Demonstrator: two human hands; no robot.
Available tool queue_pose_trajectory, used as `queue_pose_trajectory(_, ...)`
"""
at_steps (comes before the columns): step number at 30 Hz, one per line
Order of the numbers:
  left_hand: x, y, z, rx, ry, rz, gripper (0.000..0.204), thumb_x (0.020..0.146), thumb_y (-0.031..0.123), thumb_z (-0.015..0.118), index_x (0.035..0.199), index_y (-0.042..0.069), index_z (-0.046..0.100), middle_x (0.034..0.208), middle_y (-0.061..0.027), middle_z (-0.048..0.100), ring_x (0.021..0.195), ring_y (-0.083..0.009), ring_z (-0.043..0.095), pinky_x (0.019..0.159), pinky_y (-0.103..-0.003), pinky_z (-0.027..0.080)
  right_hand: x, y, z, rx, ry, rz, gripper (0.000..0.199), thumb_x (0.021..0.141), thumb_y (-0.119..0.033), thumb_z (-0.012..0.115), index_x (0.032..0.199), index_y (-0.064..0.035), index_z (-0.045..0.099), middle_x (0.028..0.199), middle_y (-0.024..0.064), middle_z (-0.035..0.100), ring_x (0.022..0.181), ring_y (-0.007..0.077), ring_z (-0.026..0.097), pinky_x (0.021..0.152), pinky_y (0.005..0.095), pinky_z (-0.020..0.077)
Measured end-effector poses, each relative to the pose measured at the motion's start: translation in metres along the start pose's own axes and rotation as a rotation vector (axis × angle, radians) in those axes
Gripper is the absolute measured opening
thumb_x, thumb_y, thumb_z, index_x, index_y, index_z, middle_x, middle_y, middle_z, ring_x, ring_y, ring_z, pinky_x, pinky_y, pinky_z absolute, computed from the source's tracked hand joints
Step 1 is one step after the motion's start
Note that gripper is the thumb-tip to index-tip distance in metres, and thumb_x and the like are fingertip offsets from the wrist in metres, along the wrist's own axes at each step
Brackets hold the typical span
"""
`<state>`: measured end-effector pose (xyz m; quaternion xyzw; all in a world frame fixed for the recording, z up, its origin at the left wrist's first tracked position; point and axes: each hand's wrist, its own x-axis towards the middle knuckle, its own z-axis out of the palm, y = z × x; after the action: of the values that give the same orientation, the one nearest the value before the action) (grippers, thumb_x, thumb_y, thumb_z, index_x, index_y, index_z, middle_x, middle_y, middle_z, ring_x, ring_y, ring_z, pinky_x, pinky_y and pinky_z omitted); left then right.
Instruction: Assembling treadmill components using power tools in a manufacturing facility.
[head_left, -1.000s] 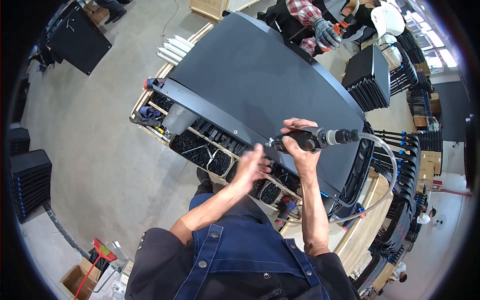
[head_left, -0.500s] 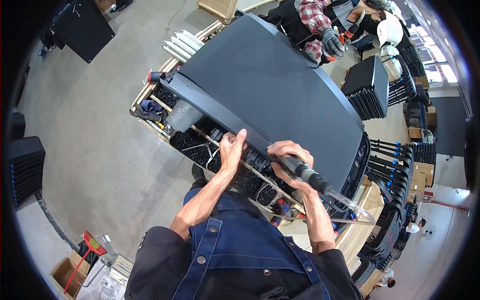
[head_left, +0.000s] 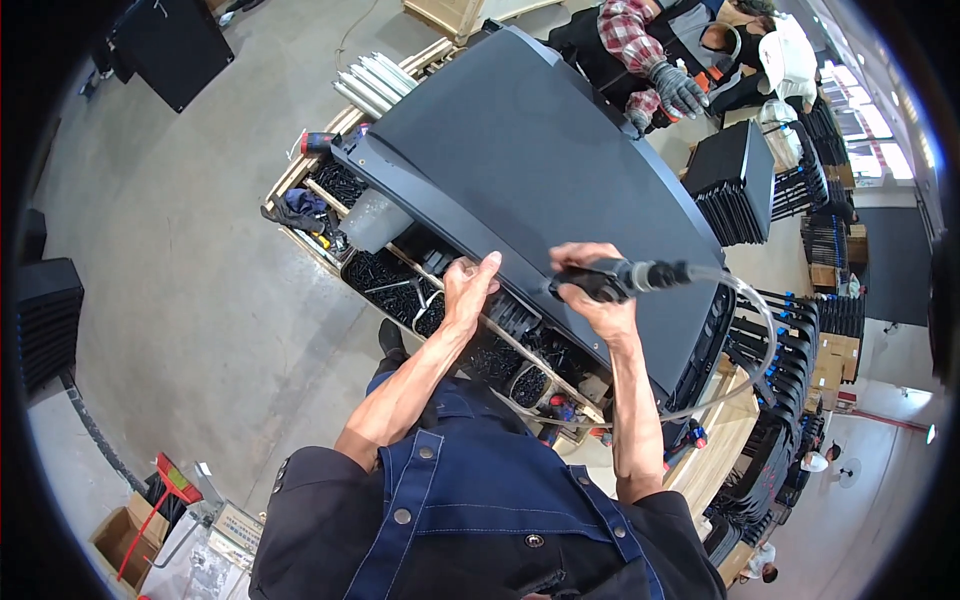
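Observation:
A large dark grey panel (head_left: 540,170) with a folded rim lies across a wooden-framed bench before me. My left hand (head_left: 470,290) grips its near rim, thumb on top and fingers curled underneath. In my right hand (head_left: 600,290) is a black air screwdriver (head_left: 625,278), held over the panel near its front rim. A clear hose (head_left: 770,335) runs from the tool's back end and loops down to the right. Motion blurs the tool's front end, so I cannot tell what its tip touches. Under the rim, bins of black screws (head_left: 375,285) show.
Across the panel a person in a plaid sleeve and grey glove (head_left: 678,90) holds an orange-and-black tool. White tubes (head_left: 375,82) lie at the bench's far left. Stacked black panels (head_left: 735,180) and racked black frames (head_left: 780,350) stand to the right. A cardboard box (head_left: 125,540) sits lower left.
My right hand has lifted the air screwdriver away from the front rim and swung it, so its hose end points right. My left hand stays on the rim.

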<state>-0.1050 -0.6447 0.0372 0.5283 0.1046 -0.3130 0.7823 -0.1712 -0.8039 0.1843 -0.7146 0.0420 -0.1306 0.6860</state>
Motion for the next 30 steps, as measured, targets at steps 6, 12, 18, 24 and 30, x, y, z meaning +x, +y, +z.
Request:
queue_pose_trajectory(6,0.003,0.0,-0.002,-0.039,-0.029,-0.009,0.055,0.089,0.041,0.076,0.108,-0.007,0.059,0.103,-0.014,0.066,0.092,-0.0203,0.066,0.085,-0.036,0.057,0.01,0.011,-0.008,-0.03,-0.097,0.062,0.05,0.071,0.015,0.072,0.115,-0.0034,0.057,0.119,0.0181,0.067,0.108,0.0288,0.066,0.099,0.0435,0.0531)
queue_pose_trajectory(12,-0.005,0.003,-0.004,-0.058,-0.055,0.014,0.056,0.088,0.041,0.077,0.112,-0.007,0.059,0.107,-0.0139,0.067,0.096,-0.0215,0.067,0.086,-0.037,0.057,-0.011,0.009,-0.025,0.196,0.243,0.084,0.05,0.074,0.005,0.073,0.119,-0.0071,0.054,0.119,0.0156,0.065,0.112,0.0297,0.064,0.101,0.0459,0.0504)
queue_pose_trajectory(18,-0.007,0.0,0.0,-0.031,-0.021,0.018,0.061,0.088,0.045,0.077,0.115,-0.007,0.058,0.111,-0.0132,0.066,0.099,-0.0202,0.065,0.088,-0.037,0.056,-0.016,0.01,0.015,-0.178,0.063,-0.113,0.037,0.072,0.007,0.076,0.105,-0.0032,0.06,0.107,0.012,0.069,0.106,0.0237,0.066,0.097,0.0404,0.0515)
queue_pose_trajectory(24,0.0,-0.008,-0.003,-0.058,-0.019,0.002,0.063,0.086,0.045,0.078,0.117,-0.006,0.058,0.111,-0.0119,0.065,0.097,-0.0196,0.065,0.086,-0.036,0.056,0.002,0.001,-0.015,0.091,0.254,0.082,0.042,0.078,0.009,0.07,0.118,-0.0006,0.059,0.113,0.0161,0.069,0.104,0.0272,0.068,0.096,0.0431,0.0543)
queue_pose_trajectory(30,-0.004,-0.007,-0.001,-0.053,-0.011,0.018,0.063,0.087,0.042,0.078,0.12,-0.007,0.057,0.112,-0.0127,0.065,0.097,-0.0202,0.066,0.087,-0.037,0.056,-0.026,0.011,0.0,-0.07,0.041,-0.153,0.042,0.075,0.007,0.075,0.112,-0.0029,0.059,0.114,0.0156,0.068,0.107,0.0265,0.065,0.096,0.0414,0.0524)
